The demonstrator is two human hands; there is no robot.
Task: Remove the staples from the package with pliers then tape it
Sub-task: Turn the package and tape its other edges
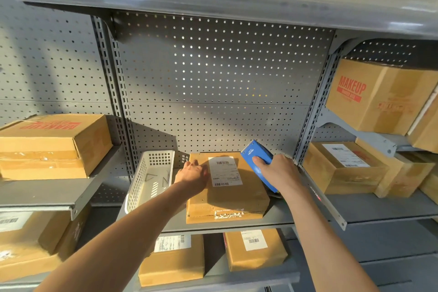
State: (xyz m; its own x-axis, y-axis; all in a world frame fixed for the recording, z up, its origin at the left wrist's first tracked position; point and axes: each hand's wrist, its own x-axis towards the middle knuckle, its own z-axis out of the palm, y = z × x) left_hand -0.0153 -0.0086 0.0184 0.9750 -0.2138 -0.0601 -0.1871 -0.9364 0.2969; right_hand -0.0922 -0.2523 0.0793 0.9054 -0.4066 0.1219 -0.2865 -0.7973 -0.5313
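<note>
Our right hand [278,170] is closed around the blue tape dispenser [259,163], at the far right edge of the package [227,187]. Our left hand [193,173] lies flat with straight fingers on the left side of the package, which sits on the middle shelf [279,214]. We judge the taping step is in hand (some bent staples seem to lie in the white basket [151,178]). Next, we should pull the dispenser toward the near edge; the upright post [315,111] leaves little room on the right.

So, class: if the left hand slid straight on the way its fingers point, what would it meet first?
Probably the white shipping label on the package; the left hand already rests on the package top, fingers pointing toward it.
</note>
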